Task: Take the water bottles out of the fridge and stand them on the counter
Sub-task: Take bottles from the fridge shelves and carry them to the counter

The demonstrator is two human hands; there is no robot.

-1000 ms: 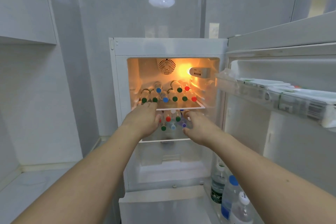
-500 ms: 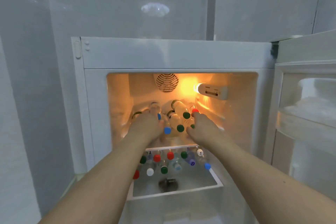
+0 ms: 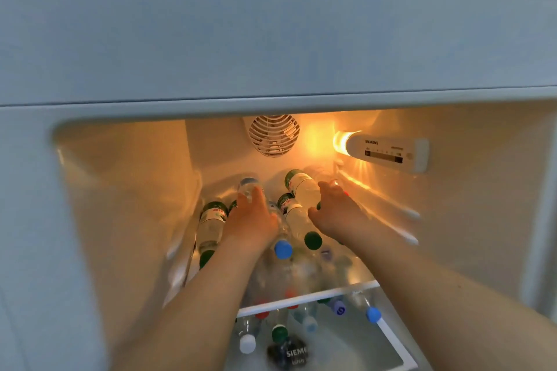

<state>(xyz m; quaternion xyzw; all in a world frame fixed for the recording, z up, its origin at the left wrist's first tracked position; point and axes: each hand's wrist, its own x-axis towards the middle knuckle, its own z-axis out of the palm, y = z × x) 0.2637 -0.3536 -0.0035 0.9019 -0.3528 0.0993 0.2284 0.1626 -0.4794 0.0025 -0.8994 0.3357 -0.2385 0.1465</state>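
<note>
So, head cam, the only view I've got: both arms are reaching deep into the lit fridge (image 3: 126, 190). My left hand (image 3: 251, 221) is laid over a clear bottle (image 3: 251, 187) lying on its side on the upper shelf (image 3: 340, 291), fingers wrapped around it, so that grip looks clenched on the bottle. My right hand (image 3: 334, 208) is curled against the green-labelled bottle (image 3: 303, 187) stacked on top of the pile, thumb underneath; honestly I can't tell whether that grip has actually closed on it or is just touching.

All the water bottles are lying down, caps toward me. One with a blue cap (image 3: 282, 249) and one with a green cap (image 3: 313, 240) sit between my wrists, and another green-capped bottle (image 3: 211, 226) lies along the left wall. More bottles sit in the lower drawer (image 3: 394, 343) under the shelf, with white, green, red and blue caps. A round fan grille (image 3: 273, 135) and a glowing lamp unit (image 3: 385, 150) are on the back wall.
</note>
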